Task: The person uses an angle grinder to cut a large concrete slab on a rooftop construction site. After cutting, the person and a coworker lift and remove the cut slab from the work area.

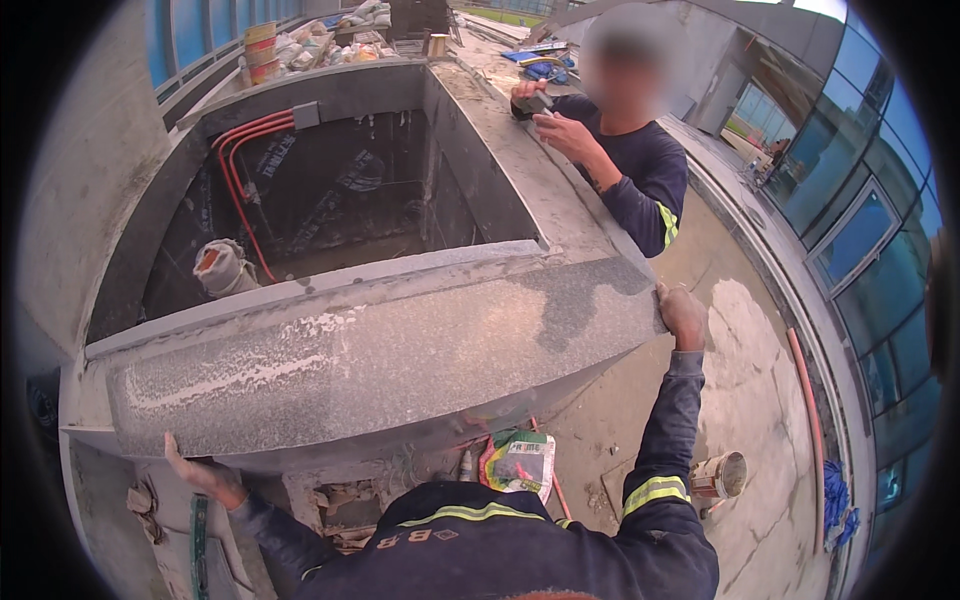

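Observation:
A long grey stone slab [420, 345], speckled, lies along the front top of a box-shaped planter or pit wall. White mortar-like smears mark its left part and a dark damp patch its right. My right hand [683, 316] is closed around the slab's right end. At the front edge near its left end, my left hand [203, 474] holds the slab, one digit upright against the edge and the others partly hidden below. Across the right wall, a co-worker [620, 150] holds a small greyish object [541, 103] in both hands; its kind is unclear.
Inside the dark-lined pit run red conduits [234, 185], near a whitish sack [222, 268]. Below the slab lie a printed bag [518, 462] and, farther right, a dirty bucket [720, 474]. A red pipe [808, 430] lies along the right floor edge. Rubble bags [300, 45] sit behind.

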